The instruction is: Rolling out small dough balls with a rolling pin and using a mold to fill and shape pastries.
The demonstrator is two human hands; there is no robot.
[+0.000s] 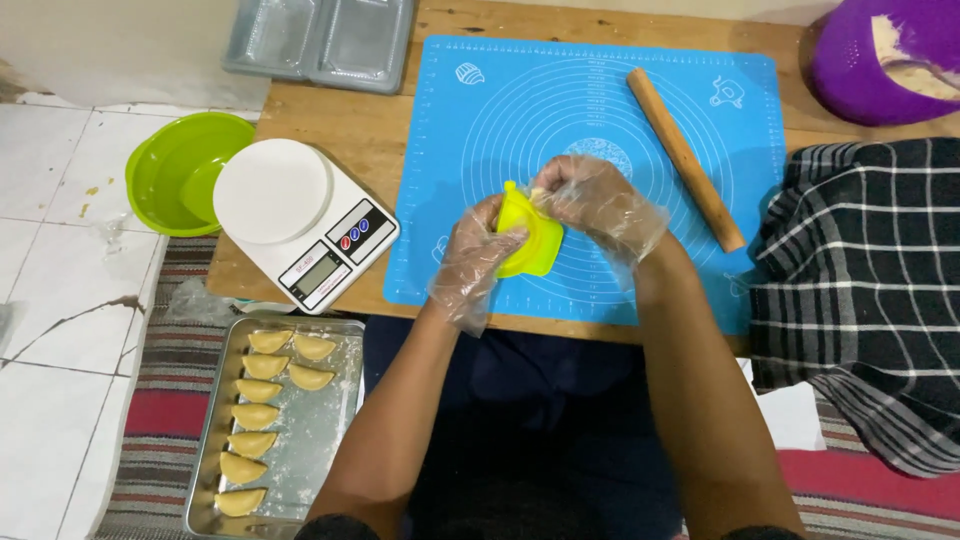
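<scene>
While the tray of folded pastries sits at seven o'clock and the scale at nine, pressing appears in hand. The left hand grasps the yellow folding mould above the blue mat; the right hand has its fingers pinched on the mould's top edge. Judged next: a firm, even squeeze. The rolling pin lies at two o'clock.

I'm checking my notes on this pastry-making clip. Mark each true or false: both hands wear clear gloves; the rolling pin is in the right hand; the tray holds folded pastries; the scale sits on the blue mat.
1. Both hands, left hand and right hand, wear clear gloves: true.
2. The rolling pin is in the right hand: false; it lies on the blue mat, and both hands hold a yellow mould.
3. The tray holds folded pastries: true.
4. The scale sits on the mat: false; it sits beside it on the wooden table.
</scene>
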